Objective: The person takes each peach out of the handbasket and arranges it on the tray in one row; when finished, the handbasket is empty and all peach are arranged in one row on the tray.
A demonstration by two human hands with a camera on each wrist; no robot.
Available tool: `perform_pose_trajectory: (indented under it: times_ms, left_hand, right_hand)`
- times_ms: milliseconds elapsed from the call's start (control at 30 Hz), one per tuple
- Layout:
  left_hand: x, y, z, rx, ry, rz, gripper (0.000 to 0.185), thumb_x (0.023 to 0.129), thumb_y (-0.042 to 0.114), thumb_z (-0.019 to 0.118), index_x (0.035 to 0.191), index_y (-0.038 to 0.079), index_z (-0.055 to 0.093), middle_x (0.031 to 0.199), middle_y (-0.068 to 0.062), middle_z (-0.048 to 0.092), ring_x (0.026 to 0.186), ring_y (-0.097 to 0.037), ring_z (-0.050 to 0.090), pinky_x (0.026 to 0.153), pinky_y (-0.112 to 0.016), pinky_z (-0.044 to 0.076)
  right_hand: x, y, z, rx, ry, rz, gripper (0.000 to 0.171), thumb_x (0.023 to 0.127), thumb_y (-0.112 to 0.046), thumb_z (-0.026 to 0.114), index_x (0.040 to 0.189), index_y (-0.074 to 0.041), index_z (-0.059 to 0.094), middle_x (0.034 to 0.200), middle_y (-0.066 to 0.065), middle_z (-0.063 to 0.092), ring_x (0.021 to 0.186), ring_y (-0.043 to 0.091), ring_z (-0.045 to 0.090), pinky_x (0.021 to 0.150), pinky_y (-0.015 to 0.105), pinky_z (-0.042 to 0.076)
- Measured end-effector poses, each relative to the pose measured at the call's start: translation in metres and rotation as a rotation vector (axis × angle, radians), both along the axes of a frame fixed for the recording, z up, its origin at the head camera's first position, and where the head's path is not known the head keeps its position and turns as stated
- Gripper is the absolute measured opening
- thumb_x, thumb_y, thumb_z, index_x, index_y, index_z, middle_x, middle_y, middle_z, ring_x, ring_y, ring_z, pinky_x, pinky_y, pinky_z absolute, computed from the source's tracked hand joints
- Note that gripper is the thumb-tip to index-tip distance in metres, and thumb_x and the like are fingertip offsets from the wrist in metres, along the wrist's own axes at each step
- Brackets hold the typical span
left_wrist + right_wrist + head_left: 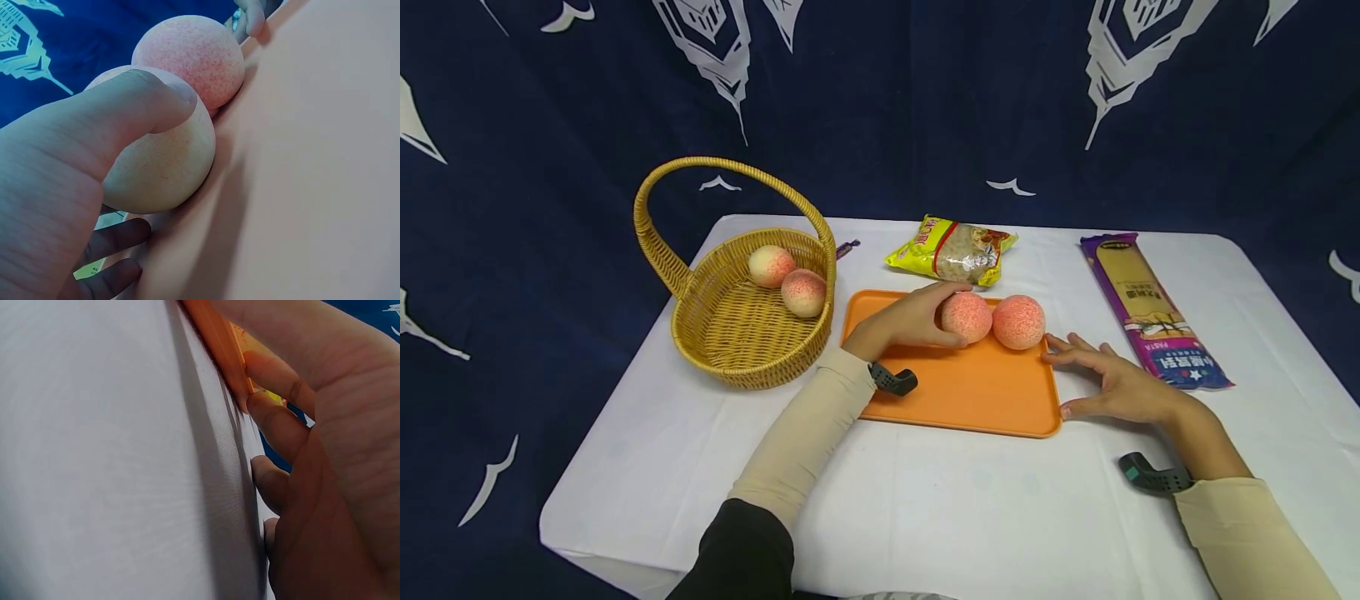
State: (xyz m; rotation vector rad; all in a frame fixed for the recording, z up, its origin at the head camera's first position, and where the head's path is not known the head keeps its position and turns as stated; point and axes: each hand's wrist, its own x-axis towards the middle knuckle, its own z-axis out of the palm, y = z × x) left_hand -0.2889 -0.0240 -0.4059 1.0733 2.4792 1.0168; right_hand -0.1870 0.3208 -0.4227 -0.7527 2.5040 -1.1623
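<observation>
My left hand [917, 317] holds a speckled pink peach [967, 318] on the orange tray [977, 392], near its far edge. In the left wrist view the thumb lies over this peach [162, 169], whose near side is pale, and fingers show below it. A second pink peach [1019, 322] sits right beside it, toward the tray's far right corner. My right hand [1127, 387] is spread at the tray's right side. Its fingertips and thumb are right at the rim, and the right wrist view shows fingers against the tray's edge [219, 344].
A wicker basket [752, 371] with a tall handle stands on the left, with two peaches [771, 266] inside. Behind the tray lies a yellow food bag [955, 250]; a purple pasta packet [1153, 312] is at the right. A small purple wrapped item [847, 248] lies behind the basket.
</observation>
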Motion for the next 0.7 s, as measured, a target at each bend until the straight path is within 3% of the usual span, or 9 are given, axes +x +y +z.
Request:
perform_pose_trajectory:
  times_ms: [133, 333, 567, 700]
  left_hand:
    - [0.001, 0.0, -0.002, -0.022, 0.012, 0.007, 0.091, 0.085, 0.04, 0.081, 0.157, 0.013, 0.033, 0.157, -0.002, 0.035, 0.137, -0.012, 0.038, 0.111, -0.026, 0.031]
    - [0.005, -0.003, 0.005, -0.046, 0.105, 0.042, 0.096, 0.083, 0.045, 0.082, 0.159, 0.018, 0.029, 0.156, -0.008, 0.032, 0.137, -0.019, 0.037, 0.111, -0.035, 0.034]
    - [0.015, -0.02, 0.037, -0.036, 0.211, 0.033, 0.084, 0.088, 0.042, 0.077, 0.156, 0.015, 0.036, 0.145, -0.009, 0.045, 0.122, -0.026, 0.053, 0.101, -0.034, 0.043]
    - [0.028, -0.036, 0.059, -0.041, 0.255, 0.01, 0.073, 0.09, 0.038, 0.076, 0.151, 0.013, 0.046, 0.141, -0.007, 0.052, 0.118, -0.026, 0.056, 0.098, -0.033, 0.044]
  right_hand:
    - [0.0, -0.001, -0.001, 0.0, -0.015, 0.003, 0.063, 0.081, -0.022, 0.086, 0.138, -0.017, 0.061, 0.162, 0.016, 0.03, 0.15, 0.047, 0.001, 0.11, 0.065, -0.017]
    - [0.0, 0.001, -0.002, 0.026, -0.009, -0.003, 0.065, 0.08, -0.024, 0.087, 0.139, -0.017, 0.06, 0.162, 0.015, 0.029, 0.15, 0.047, 0.002, 0.111, 0.065, -0.016]
    - [0.0, 0.0, 0.0, 0.013, 0.0, 0.002, 0.064, 0.08, -0.023, 0.087, 0.139, -0.016, 0.06, 0.162, 0.016, 0.03, 0.149, 0.048, 0.002, 0.11, 0.066, -0.016]
    - [-0.001, 0.0, 0.001, 0.017, 0.005, -0.001, 0.064, 0.08, -0.021, 0.087, 0.138, -0.016, 0.061, 0.161, 0.017, 0.03, 0.149, 0.048, 0.003, 0.11, 0.066, -0.016]
